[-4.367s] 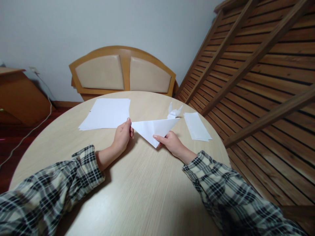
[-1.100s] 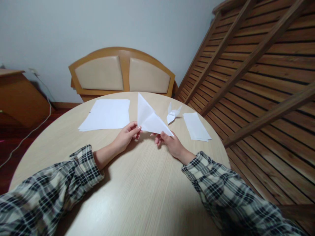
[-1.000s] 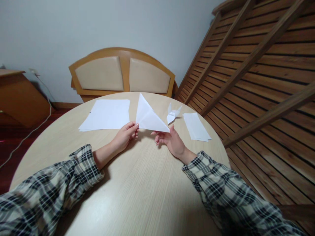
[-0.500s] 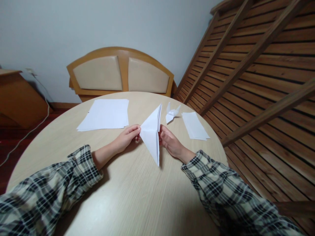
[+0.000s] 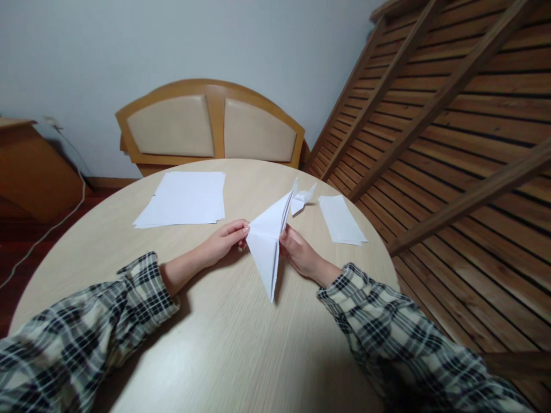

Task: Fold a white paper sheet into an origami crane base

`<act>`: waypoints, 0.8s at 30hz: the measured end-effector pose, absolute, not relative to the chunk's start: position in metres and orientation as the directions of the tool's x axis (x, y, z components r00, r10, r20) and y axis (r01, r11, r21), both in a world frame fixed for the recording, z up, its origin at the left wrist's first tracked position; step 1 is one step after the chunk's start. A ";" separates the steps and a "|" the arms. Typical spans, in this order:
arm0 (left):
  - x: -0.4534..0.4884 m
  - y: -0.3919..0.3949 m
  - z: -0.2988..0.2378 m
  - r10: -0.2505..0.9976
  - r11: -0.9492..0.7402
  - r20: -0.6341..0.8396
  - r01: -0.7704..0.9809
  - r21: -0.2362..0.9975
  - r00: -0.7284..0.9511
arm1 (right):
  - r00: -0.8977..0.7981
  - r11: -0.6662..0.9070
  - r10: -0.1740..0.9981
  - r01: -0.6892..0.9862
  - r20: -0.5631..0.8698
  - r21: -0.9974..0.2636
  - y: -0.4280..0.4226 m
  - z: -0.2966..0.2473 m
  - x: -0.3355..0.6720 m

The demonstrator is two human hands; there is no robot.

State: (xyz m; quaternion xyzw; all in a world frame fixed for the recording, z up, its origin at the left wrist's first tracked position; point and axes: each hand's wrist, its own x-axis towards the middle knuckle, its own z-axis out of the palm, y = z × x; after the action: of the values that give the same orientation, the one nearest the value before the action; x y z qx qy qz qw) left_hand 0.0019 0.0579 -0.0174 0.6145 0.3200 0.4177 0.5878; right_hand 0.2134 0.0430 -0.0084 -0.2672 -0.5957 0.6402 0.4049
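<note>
A white sheet of paper folded into a triangle (image 5: 267,241) stands between my hands above the round pale wooden table (image 5: 224,344), one tip pointing down toward me. My left hand (image 5: 224,242) pinches its left corner with closed fingers. My right hand (image 5: 299,255) grips the paper's right side, fingers wrapped behind it. Both sleeves are black-and-cream plaid.
A stack of white sheets (image 5: 185,198) lies at the table's far left. A small folded paper figure (image 5: 302,197) and a smaller pile of paper (image 5: 342,219) lie at the far right. A wooden chair (image 5: 210,129) stands behind the table; slatted wood panels (image 5: 451,143) lean at right.
The folded triangle was turned over and swung round: its raised point dropped and its long tip now points down toward me. Both hands kept hold of it.
</note>
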 end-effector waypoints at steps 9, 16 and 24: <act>0.001 0.058 -0.019 0.878 -0.062 0.115 -0.128 0.990 0.464 | -0.513 0.048 0.846 -0.203 0.148 -0.978 0.043 -0.010 0.213; 0.002 0.056 -0.013 0.899 0.019 0.065 -0.186 0.982 0.433 | -0.503 0.041 0.852 -0.213 0.145 -0.976 0.040 -0.005 0.213; 0.002 0.057 -0.011 0.918 0.094 0.028 -0.286 0.954 0.396 | -0.411 0.050 0.904 -0.182 0.122 -0.982 0.046 -0.003 0.212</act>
State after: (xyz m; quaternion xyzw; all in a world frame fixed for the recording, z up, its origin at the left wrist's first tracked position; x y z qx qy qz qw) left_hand 0.0024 0.0566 -0.0107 0.5005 0.3156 0.4498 0.6690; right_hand 0.2119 0.0457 -0.0026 -0.3144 -0.5740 0.6131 0.4425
